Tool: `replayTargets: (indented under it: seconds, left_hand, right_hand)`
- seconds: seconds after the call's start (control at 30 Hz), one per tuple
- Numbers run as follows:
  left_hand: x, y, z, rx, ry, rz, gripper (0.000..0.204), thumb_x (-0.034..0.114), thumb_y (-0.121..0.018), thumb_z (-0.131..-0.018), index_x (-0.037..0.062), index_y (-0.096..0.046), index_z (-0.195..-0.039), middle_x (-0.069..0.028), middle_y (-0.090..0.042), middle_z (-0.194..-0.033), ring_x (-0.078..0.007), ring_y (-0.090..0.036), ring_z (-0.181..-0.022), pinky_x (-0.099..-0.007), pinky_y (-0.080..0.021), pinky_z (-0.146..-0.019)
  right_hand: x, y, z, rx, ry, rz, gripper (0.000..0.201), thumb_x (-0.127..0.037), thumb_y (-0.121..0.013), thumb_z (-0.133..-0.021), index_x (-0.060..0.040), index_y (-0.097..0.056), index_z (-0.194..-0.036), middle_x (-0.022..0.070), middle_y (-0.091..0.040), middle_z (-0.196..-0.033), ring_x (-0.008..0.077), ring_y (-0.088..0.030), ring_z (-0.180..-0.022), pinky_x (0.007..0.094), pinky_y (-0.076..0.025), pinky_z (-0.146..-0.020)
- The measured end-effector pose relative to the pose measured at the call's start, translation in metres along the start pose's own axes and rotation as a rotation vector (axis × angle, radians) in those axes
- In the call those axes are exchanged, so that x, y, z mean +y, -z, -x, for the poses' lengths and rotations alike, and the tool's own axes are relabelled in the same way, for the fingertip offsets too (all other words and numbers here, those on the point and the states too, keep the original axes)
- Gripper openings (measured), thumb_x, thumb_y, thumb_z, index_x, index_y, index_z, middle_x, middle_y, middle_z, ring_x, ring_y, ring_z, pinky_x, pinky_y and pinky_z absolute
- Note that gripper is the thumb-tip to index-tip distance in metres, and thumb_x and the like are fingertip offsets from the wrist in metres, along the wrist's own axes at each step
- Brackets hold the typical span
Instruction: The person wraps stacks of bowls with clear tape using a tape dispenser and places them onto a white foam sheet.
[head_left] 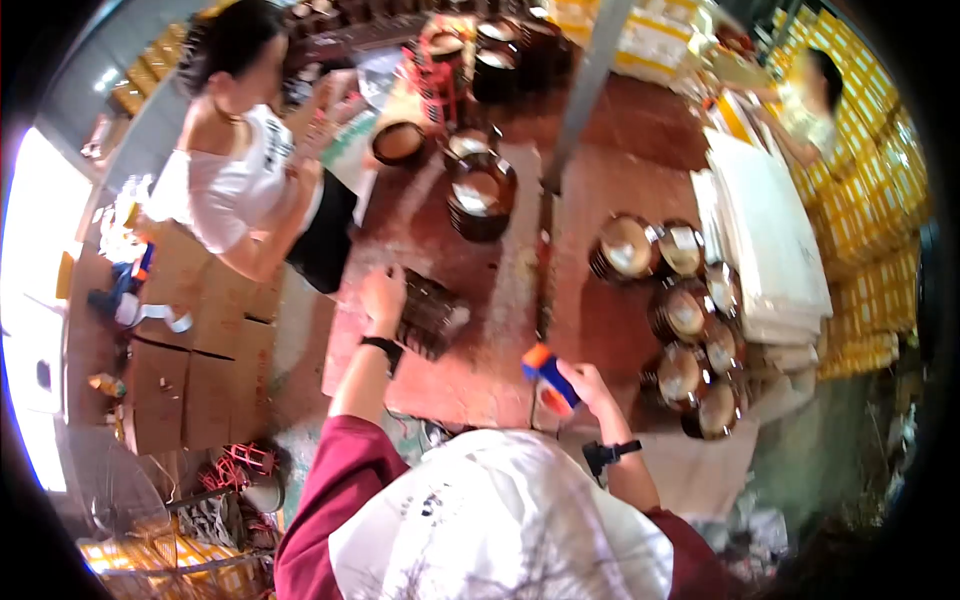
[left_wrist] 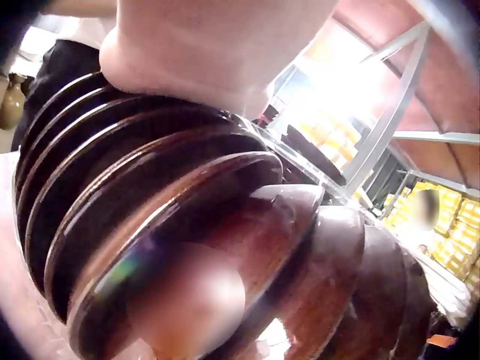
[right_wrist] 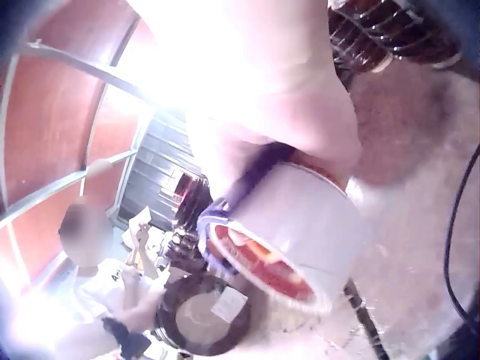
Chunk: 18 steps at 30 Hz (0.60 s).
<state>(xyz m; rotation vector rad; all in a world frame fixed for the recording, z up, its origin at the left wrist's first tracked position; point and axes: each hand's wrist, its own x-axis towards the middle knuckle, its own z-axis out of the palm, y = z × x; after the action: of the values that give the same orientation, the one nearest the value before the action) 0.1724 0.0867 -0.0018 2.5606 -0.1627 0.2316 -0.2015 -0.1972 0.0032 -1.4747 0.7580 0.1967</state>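
Observation:
A stack of glossy dark brown bowls (head_left: 430, 318) lies on its side on the reddish table. My left hand (head_left: 383, 295) grips the stack at its left end; the left wrist view has the heel of the hand (left_wrist: 202, 52) over the bowl rims (left_wrist: 150, 172), with the fingertips hidden. To the right, above the table's near edge, my right hand (head_left: 592, 388) holds a blue and orange tape dispenser (head_left: 550, 375). Its wide tape roll (right_wrist: 292, 225) with a red inner core fills the middle of the right wrist view.
Stacked brown bowls stand upright beyond my left hand (head_left: 482, 195) and at the right (head_left: 685, 310). White flat sheets (head_left: 765, 240) are piled at the far right. A metal post (head_left: 585, 100) rises from the table. One person (head_left: 235, 170) stands at the left, another (head_left: 812, 115) at the back right.

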Motion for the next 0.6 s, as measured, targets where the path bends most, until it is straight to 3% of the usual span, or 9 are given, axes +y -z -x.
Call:
replayTargets:
  seconds: [0.1,0.17,0.2,0.27,0.37,0.4,0.5,0.6]
  left_hand:
    - [-0.006,-0.004,-0.003,-0.054,-0.006,-0.030,0.039,0.042,-0.057,-0.093,0.0082,-0.074,-0.102,-0.0218,-0.072,-0.097,-0.0415,-0.069,-0.093,-0.0513,-0.053,-0.082]
    - [0.000,0.000,-0.002,-0.077,0.017,-0.021,0.038,0.042,-0.056,-0.094,0.0099,-0.074,-0.103,-0.0213,-0.072,-0.101,-0.0412,-0.068,-0.096,-0.0506,-0.053,-0.084]
    - [0.003,0.005,0.001,-0.080,0.026,-0.024,0.038,0.042,-0.056,-0.094,0.0106,-0.074,-0.104,-0.0209,-0.072,-0.103,-0.0411,-0.067,-0.098,-0.0503,-0.052,-0.085]
    - [0.007,0.004,0.001,-0.108,0.072,-0.055,0.037,0.043,-0.057,-0.093,0.0119,-0.074,-0.105,-0.0195,-0.072,-0.105,-0.0407,-0.067,-0.100,-0.0501,-0.052,-0.086]
    - [0.010,0.011,0.002,-0.100,0.057,-0.029,0.038,0.043,-0.057,-0.093,0.0119,-0.074,-0.105,-0.0183,-0.073,-0.102,-0.0406,-0.067,-0.099,-0.0499,-0.052,-0.086]
    - [0.011,0.012,0.003,-0.067,0.054,-0.032,0.037,0.043,-0.057,-0.094,0.0119,-0.074,-0.103,-0.0179,-0.073,-0.101,-0.0404,-0.067,-0.098,-0.0500,-0.052,-0.086]
    - [-0.001,0.002,-0.001,-0.060,0.030,-0.051,0.036,0.043,-0.057,-0.093,0.0120,-0.074,-0.102,-0.0172,-0.073,-0.101,-0.0391,-0.067,-0.099,-0.0501,-0.051,-0.087]
    - [0.000,0.004,-0.002,-0.109,0.053,-0.070,0.035,0.042,-0.057,-0.093,0.0120,-0.073,-0.104,-0.0171,-0.073,-0.103,-0.0393,-0.067,-0.100,-0.0500,-0.051,-0.087]
  right_hand:
    - [0.022,0.000,0.020,0.370,0.170,0.371,0.053,-0.050,-0.064,-0.095,0.0035,-0.069,-0.095,0.0200,-0.072,-0.087,0.0319,-0.070,-0.080,0.0419,-0.054,-0.073]
    - [0.012,-0.009,0.029,0.439,0.169,0.588,0.045,-0.040,-0.062,-0.096,0.0043,-0.060,-0.105,0.0311,-0.068,-0.095,0.0513,-0.064,-0.092,0.0547,-0.051,-0.080]
    - [0.031,-0.011,0.019,0.510,0.337,0.701,0.039,-0.033,-0.062,-0.097,0.0048,-0.058,-0.108,0.0308,-0.068,-0.096,0.0488,-0.065,-0.090,0.0549,-0.051,-0.079]
    - [0.054,-0.016,0.000,0.528,0.328,0.774,0.031,-0.024,-0.066,-0.095,0.0044,-0.058,-0.105,0.0296,-0.064,-0.102,0.0477,-0.063,-0.094,0.0533,-0.050,-0.082]
    - [0.059,-0.025,-0.010,0.734,0.494,1.021,0.029,-0.018,-0.070,-0.091,0.0044,-0.058,-0.105,0.0264,-0.059,-0.111,0.0449,-0.060,-0.102,0.0502,-0.049,-0.088]
    - [0.059,-0.029,-0.009,0.743,0.432,0.973,0.032,-0.016,-0.073,-0.088,0.0051,-0.060,-0.108,0.0229,-0.054,-0.116,0.0424,-0.056,-0.108,0.0484,-0.048,-0.092]
    - [0.072,-0.031,-0.018,0.776,0.372,0.924,0.041,-0.020,-0.075,-0.087,0.0053,-0.059,-0.115,0.0224,-0.054,-0.115,0.0407,-0.055,-0.112,0.0483,-0.048,-0.095]
    - [0.022,-0.049,0.009,0.910,0.345,0.913,0.046,-0.023,-0.076,-0.086,0.0049,-0.057,-0.117,0.0215,-0.054,-0.119,0.0402,-0.054,-0.115,0.0470,-0.048,-0.096]
